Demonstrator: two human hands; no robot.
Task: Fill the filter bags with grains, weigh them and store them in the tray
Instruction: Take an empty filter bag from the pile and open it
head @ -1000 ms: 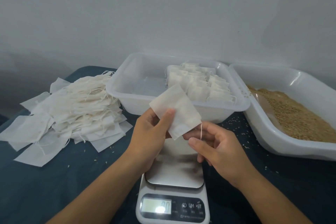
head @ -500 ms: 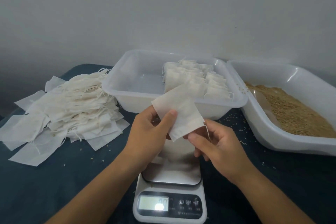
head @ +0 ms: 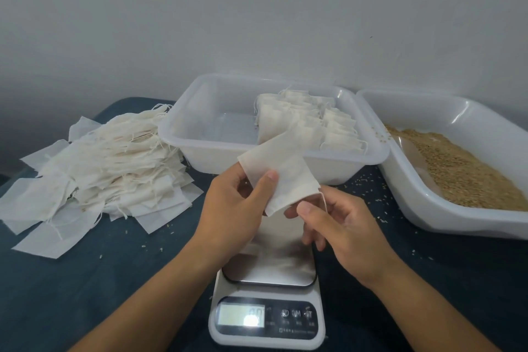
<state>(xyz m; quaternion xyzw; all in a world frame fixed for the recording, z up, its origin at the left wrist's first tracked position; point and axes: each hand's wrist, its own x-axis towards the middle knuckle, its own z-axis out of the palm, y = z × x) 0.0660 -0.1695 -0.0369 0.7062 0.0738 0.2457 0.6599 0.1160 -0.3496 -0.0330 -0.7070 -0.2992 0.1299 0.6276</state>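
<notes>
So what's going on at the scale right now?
A person holds one empty filter bag above the scale. The left hand pinches its side, and the right hand grips its lower corner. Filled bags already sit in the storage tray; the grain bin waits to the right, and the pile of empty bags lies to the left.

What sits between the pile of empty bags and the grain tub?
In the head view, the storage tray with filled bags stands between the empty bags and grain tub.
</notes>
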